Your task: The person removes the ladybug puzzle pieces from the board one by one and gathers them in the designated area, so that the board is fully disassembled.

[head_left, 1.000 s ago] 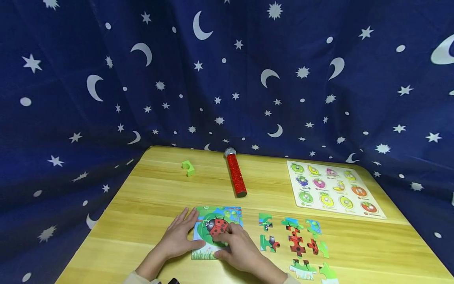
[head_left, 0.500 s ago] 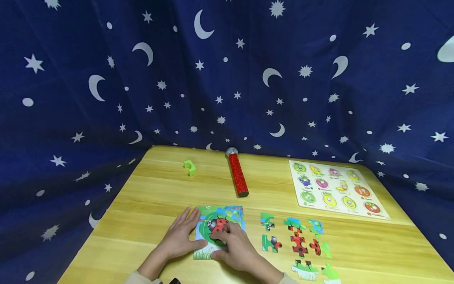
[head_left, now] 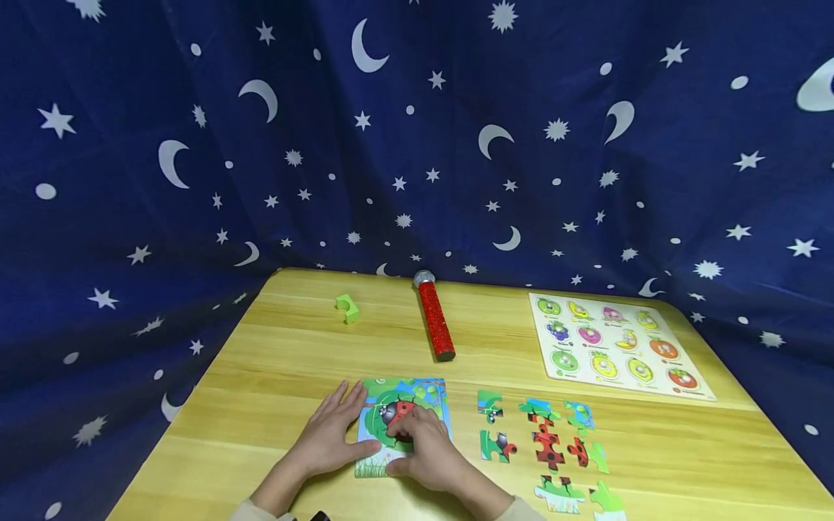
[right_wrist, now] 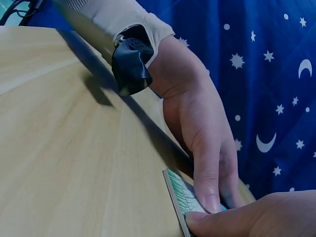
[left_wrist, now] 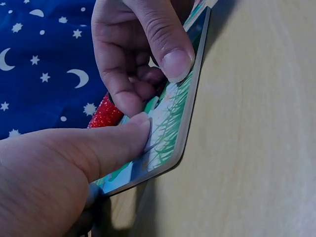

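Observation:
A square ladybug picture board lies near the front of the table. My left hand is at its left side, long fingers straight and spread beside the edge, thumb on the picture. My right hand bends over the right half of the board with curled fingers. In the left wrist view, the right thumb touches the grassy part near the edge. I cannot tell whether the curled fingers hold a piece. Loose jigsaw pieces lie to the right, including a red-spotted middle piece and a green-and-black piece.
A red glittery microphone lies behind the board. Further left sits a small green notched block. A fruit peg puzzle board lies at the back right. A dark blue star-patterned curtain hangs behind the wooden table.
The right hand's fingers shift and turn slightly over the ladybug picture. The left hand stays beside the board, and the loose pieces lie as before. The head view sways slightly.

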The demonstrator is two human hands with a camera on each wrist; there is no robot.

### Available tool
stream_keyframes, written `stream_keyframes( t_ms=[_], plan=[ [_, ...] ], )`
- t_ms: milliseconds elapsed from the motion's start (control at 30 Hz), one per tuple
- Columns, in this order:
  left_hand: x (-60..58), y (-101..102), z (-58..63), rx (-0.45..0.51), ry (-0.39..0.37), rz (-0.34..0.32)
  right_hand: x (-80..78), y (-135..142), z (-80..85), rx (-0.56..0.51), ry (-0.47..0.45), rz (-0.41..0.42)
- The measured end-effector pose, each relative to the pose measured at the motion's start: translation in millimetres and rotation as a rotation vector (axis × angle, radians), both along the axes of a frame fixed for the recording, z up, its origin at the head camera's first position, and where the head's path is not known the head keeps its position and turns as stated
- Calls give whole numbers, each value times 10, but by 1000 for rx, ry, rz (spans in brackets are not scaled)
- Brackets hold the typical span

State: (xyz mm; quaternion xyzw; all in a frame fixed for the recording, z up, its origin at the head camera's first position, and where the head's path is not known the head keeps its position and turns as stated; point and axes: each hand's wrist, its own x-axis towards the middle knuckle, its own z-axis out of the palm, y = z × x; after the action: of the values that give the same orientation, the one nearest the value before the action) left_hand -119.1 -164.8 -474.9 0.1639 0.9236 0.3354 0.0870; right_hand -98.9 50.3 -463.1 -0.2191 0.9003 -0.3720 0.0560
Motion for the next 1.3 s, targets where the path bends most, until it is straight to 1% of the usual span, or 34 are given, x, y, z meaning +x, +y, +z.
stream_keyframes(
  t_ms=[367, 700, 833, 933, 1033, 1133, 1200, 1300],
  plan=[
    [-3, -33, -35, -4, -24, -16, 3, -28, -56, -76, -28, -17],
    [18, -12, -75, 7, -25, -16, 51, -18, -56, -44, 1, -27],
    [29, -8, -65, 8, -27, -17, 48, -15, -53, -32, 8, -38],
    [32, 4, -39, -4, -32, -16, 53, 25, -21, -46, 7, -55],
    [22, 15, -17, -17, -33, -14, 99, 128, 42, -78, 26, -85],
    [6, 11, -4, -31, -21, -17, 181, 305, 114, -113, 53, -130],
    [-3, 0, 1, -32, -10, -17, 242, 467, 156, -126, 64, -180],
    [-14, -18, -6, -36, -6, -20, 338, 762, 192, -125, 67, -281]
  ],
)
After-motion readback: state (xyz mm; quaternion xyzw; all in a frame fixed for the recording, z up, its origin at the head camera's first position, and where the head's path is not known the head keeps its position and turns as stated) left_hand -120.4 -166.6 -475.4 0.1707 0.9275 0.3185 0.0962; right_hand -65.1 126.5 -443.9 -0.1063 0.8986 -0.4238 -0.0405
